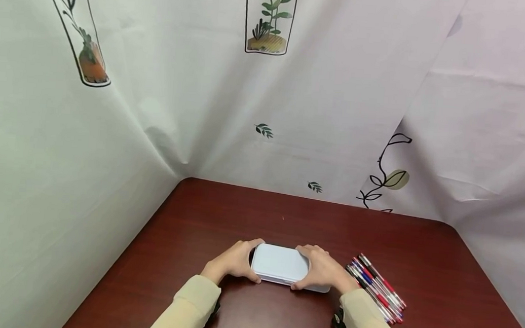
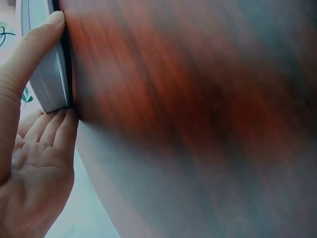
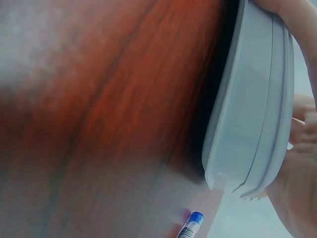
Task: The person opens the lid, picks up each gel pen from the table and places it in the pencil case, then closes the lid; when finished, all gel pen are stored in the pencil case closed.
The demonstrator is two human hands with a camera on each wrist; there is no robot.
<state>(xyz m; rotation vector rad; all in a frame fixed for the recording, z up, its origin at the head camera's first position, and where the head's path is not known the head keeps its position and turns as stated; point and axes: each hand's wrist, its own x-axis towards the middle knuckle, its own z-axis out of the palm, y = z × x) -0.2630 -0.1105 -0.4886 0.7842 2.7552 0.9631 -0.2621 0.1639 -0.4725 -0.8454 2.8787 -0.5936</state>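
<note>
A pale blue-grey lidded box [image 1: 280, 265] lies on the dark red wooden table [image 1: 286, 216], near its front edge. My left hand [image 1: 236, 260] grips the box's left end, thumb on the near side and fingers curled over the far edge. My right hand [image 1: 321, 270] grips its right end the same way. In the left wrist view the thumb [image 2: 29, 54] and fingers [image 2: 52, 131] pinch the box [image 2: 47, 84]. The right wrist view shows the box [image 3: 250, 119], lid seam visible, held by my right hand [image 3: 297, 163].
Several red, blue and black capped pens [image 1: 376, 289] lie bundled just right of the box; one blue cap [image 3: 194, 219] shows in the right wrist view. White cloth printed with plants [image 1: 268, 83] walls the table on the left, back and right.
</note>
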